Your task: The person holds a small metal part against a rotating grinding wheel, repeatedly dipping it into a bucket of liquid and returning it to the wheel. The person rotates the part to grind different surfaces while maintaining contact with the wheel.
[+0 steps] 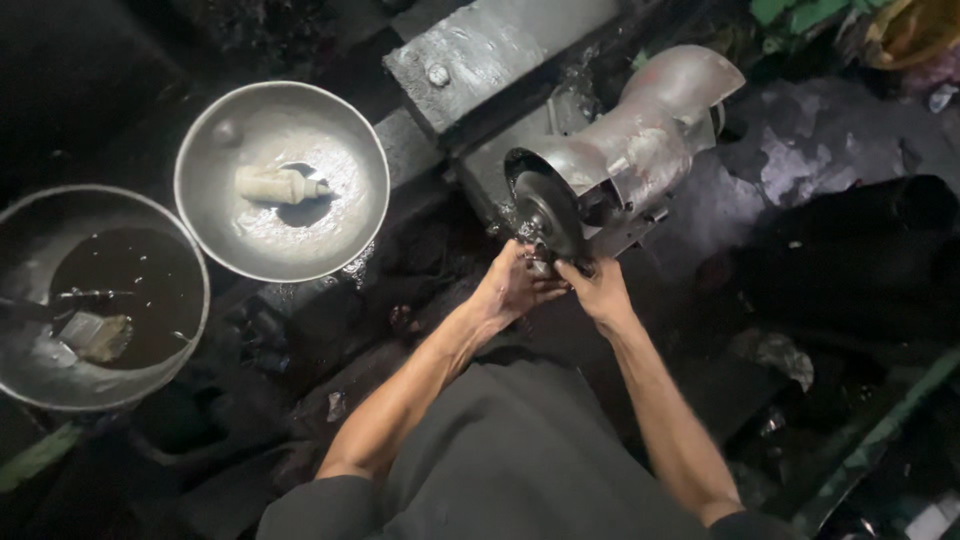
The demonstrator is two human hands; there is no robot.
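A grey bench grinder (640, 140) sits on a dark metal base, its round dark wheel (548, 212) facing me. My left hand (512, 285) and my right hand (598, 288) meet just under the wheel, both pinching a small dark workpiece (545, 268) held up against the wheel's lower edge. The piece is mostly hidden by my fingers. My forearms reach up from the bottom of the view over my dark trousers.
A round metal bowl (215, 215) at the left holds a pale cylindrical part (278, 185). A second bowl (30, 380) at the far left holds dark liquid and a small block. A grey metal slab (480, 50) lies behind the grinder. Dark greasy floor and clutter surround everything.
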